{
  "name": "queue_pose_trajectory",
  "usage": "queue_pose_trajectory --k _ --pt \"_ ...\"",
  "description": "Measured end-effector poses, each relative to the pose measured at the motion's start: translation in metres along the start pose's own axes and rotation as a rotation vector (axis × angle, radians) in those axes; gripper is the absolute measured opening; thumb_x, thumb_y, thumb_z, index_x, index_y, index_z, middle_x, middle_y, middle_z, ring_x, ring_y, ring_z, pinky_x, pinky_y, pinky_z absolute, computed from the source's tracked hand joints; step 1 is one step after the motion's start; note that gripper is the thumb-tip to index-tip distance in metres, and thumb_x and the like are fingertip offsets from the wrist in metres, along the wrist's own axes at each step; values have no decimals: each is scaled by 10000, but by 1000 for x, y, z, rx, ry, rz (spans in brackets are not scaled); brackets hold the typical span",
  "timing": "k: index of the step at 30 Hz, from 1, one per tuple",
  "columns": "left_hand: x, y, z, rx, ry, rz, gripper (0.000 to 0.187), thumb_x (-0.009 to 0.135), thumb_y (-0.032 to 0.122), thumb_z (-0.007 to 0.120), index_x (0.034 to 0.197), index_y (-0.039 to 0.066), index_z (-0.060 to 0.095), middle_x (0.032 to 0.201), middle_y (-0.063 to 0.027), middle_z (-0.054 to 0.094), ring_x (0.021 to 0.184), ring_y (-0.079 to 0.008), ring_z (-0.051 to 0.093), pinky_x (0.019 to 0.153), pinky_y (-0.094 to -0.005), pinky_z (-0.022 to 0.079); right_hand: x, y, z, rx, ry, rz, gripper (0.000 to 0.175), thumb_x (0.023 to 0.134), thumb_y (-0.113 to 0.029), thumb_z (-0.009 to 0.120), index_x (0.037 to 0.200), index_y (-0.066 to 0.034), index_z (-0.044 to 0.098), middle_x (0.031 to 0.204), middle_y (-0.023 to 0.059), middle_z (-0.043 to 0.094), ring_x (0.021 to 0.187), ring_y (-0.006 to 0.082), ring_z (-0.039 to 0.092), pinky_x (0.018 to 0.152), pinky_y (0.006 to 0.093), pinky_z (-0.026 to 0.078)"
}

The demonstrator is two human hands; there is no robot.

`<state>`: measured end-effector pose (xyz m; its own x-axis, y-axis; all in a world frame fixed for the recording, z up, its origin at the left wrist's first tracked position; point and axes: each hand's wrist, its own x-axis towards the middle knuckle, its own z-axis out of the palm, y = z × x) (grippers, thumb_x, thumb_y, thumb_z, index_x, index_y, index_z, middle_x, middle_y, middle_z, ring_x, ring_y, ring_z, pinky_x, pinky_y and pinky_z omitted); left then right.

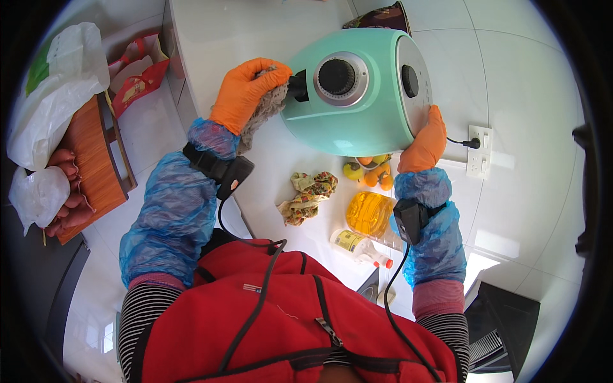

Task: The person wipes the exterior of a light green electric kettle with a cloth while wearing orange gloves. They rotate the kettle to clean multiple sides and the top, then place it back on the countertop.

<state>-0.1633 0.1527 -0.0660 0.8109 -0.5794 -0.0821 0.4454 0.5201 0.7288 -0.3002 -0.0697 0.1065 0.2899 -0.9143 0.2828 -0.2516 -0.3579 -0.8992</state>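
Note:
A mint-green air fryer [373, 124] with a black dial on a silver ring stands on the white counter [261, 177]. My left hand [244, 93], in an orange glove, grips a crumpled grey-brown cloth [261, 115] at the fryer's black handle [298, 86]. Part of the handle is covered by the glove and the cloth. At the opposite side, my gloved right hand [426, 143] holds the edge of the fryer's grey top panel [416, 91]; some of its fingers are hidden. Blue plastic sleeve covers wrap both forearms.
Near the fryer lie a patterned cloth [309, 197], orange and green fruit [371, 177], an oil bottle [368, 213] and a clear bottle [354, 244]. A black plug [473, 143] sits in the wall socket. Bags [62, 95] rest on a wooden surface [93, 167] at left.

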Motion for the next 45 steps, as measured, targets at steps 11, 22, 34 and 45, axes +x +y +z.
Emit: queue_pose_trajectory --k 11,22,34,45 --pt "6 -26 -19 181 176 33 239 956 208 648 1042 -2 724 990 -14 696 886 -113 613 819 -249 492 3 1 0 -22 9 26 462 973 -311 572 1312 3 583 1297 104 611 1163 249 567 1025 335 427" --pt "-21 -15 27 154 290 357 330 922 138 703 1238 107 613 1001 -27 598 803 -77 564 570 -207 466 5 4 0 -62 -1 -31 466 973 -314 568 1301 16 592 1293 116 615 1152 253 570 1025 337 424" --pt "-39 -42 -17 590 459 230 201 950 77 618 1138 49 682 1107 -77 625 889 -153 629 801 -282 517 7 5 2 -19 19 -3 431 965 -309 572 1251 9 617 1224 108 642 1062 246 600 943 336 470" --pt "-36 -41 -7 467 359 511 233 917 2 650 1148 30 672 1079 -60 668 1003 -144 637 885 -264 505 10 7 0 -43 9 -20 434 978 -291 567 1277 21 601 1226 123 642 1073 245 601 948 331 475"
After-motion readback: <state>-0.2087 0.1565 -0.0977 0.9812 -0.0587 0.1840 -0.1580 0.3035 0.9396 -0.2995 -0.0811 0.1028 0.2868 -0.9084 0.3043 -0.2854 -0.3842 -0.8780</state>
